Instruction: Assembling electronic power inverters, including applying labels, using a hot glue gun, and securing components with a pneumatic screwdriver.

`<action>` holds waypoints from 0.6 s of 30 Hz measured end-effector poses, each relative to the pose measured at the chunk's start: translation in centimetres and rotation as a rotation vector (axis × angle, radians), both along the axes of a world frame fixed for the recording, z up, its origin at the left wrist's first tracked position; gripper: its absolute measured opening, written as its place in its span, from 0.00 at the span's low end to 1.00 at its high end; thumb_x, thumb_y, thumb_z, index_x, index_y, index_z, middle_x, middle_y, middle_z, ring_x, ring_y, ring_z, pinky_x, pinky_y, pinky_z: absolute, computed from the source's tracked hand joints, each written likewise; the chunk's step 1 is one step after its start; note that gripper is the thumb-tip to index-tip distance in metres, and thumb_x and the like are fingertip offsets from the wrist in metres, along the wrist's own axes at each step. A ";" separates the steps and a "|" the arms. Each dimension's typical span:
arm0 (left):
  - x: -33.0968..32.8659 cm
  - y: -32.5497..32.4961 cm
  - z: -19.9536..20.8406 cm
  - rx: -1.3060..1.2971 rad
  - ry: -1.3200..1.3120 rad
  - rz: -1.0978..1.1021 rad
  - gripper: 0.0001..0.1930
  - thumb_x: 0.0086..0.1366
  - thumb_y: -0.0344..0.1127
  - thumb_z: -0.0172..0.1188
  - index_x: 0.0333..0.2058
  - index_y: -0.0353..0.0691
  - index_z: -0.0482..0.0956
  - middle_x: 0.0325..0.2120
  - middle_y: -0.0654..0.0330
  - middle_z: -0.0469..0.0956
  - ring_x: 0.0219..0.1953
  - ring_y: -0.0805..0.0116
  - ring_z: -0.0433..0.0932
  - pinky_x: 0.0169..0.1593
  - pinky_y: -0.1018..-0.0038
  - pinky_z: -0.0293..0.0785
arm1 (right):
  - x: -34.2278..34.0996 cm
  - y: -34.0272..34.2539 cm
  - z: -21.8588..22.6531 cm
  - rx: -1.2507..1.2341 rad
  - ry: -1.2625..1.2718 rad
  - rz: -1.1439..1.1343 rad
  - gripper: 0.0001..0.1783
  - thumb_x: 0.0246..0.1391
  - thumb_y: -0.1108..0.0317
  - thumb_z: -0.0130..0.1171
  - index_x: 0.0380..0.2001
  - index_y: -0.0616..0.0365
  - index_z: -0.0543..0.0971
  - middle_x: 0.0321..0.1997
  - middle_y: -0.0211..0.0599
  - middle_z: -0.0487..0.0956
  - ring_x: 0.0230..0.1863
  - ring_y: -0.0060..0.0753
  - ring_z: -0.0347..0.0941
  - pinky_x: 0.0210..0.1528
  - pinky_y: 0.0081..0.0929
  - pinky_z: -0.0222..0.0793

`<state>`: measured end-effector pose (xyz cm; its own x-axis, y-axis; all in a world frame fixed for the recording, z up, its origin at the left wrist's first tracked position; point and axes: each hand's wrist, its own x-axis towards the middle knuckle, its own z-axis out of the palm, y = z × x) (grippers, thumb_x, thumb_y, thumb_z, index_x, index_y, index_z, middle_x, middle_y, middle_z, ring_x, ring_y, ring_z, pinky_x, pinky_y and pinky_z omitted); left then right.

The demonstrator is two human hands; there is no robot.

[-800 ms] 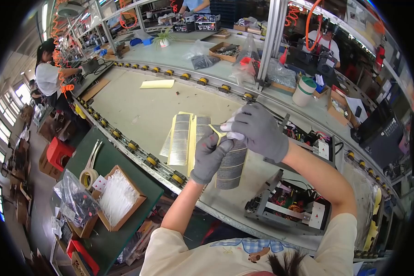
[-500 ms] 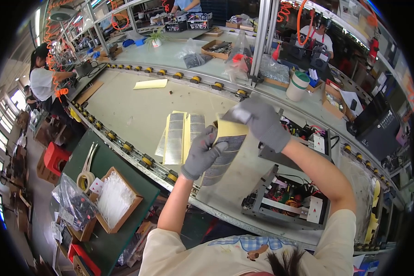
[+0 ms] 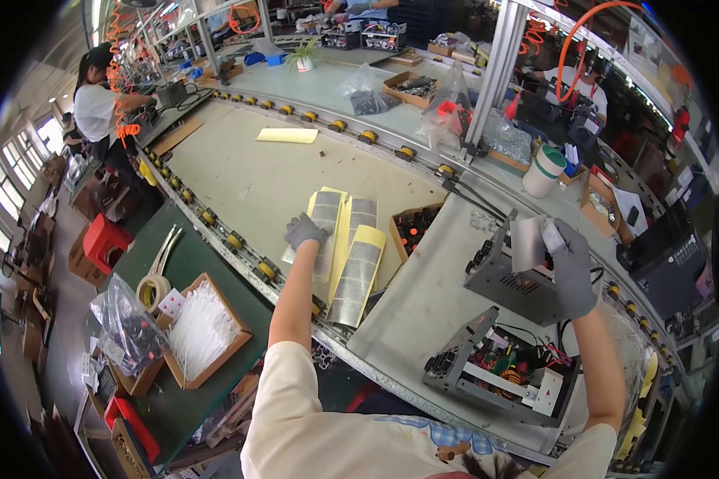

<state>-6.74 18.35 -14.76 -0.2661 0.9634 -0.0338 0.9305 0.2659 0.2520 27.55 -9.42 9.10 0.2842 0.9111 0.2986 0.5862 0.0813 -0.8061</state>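
My left hand (image 3: 304, 232), in a grey glove, rests at the left edge of some silver label sheets (image 3: 325, 209) with yellow backing. Its fingers are slightly bent and apart, with nothing seen in them. Another label sheet (image 3: 355, 279) lies at an angle nearer to me, its yellow end curling up. My right hand (image 3: 574, 275), gloved too, pinches a silver label (image 3: 527, 246) over the farther metal-cased unit (image 3: 503, 281). The label hides part of that unit. In front of it sits a second unit (image 3: 499, 363), its top uncovered, with wires and a board inside.
A cardboard box of dark and orange parts (image 3: 415, 231) stands beside the sheets. Yellow-wheeled roller rails (image 3: 233, 239) edge the worktop. A yellow strip (image 3: 287, 136) lies farther off. At left, a green table (image 3: 240, 359) bears a box of white strips (image 3: 204, 335). Other people work beyond.
My left hand has let go of the label sheet, which now lies on the worktop, and has moved left. My right hand has moved right and nearer with the silver label, over the farther unit.
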 end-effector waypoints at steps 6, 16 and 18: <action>-2.5 2.0 -2.0 -0.088 -0.334 -0.123 0.27 0.45 0.52 0.67 0.42 0.45 0.72 0.48 0.56 0.68 0.52 0.56 0.68 0.47 0.66 0.71 | -0.5 -0.8 0.4 -0.003 -0.009 -0.003 0.16 0.58 0.59 0.49 0.28 0.63 0.72 0.21 0.25 0.64 0.25 0.15 0.57 0.29 0.17 0.58; -1.5 0.9 -0.5 -0.075 -0.221 0.361 0.32 0.42 0.45 0.71 0.46 0.43 0.69 0.46 0.57 0.71 0.49 0.56 0.72 0.47 0.66 0.73 | -12.3 7.4 -1.9 0.369 -0.559 0.415 0.08 0.47 0.63 0.56 0.29 0.54 0.78 0.26 0.33 0.75 0.30 0.37 0.71 0.34 0.32 0.65; -3.4 1.2 -1.8 -0.113 -0.279 0.336 0.31 0.42 0.46 0.70 0.46 0.43 0.70 0.44 0.55 0.73 0.46 0.57 0.74 0.46 0.66 0.73 | -16.1 8.7 -3.2 0.502 -0.781 0.484 0.06 0.45 0.63 0.55 0.28 0.49 0.78 0.26 0.28 0.74 0.32 0.32 0.70 0.34 0.30 0.65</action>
<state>-10.18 19.53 -16.60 -0.5294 0.8112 -0.2483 0.6885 0.5818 0.4330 11.48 -0.71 5.89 -0.5122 0.5967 0.6177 0.7449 0.6666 -0.0263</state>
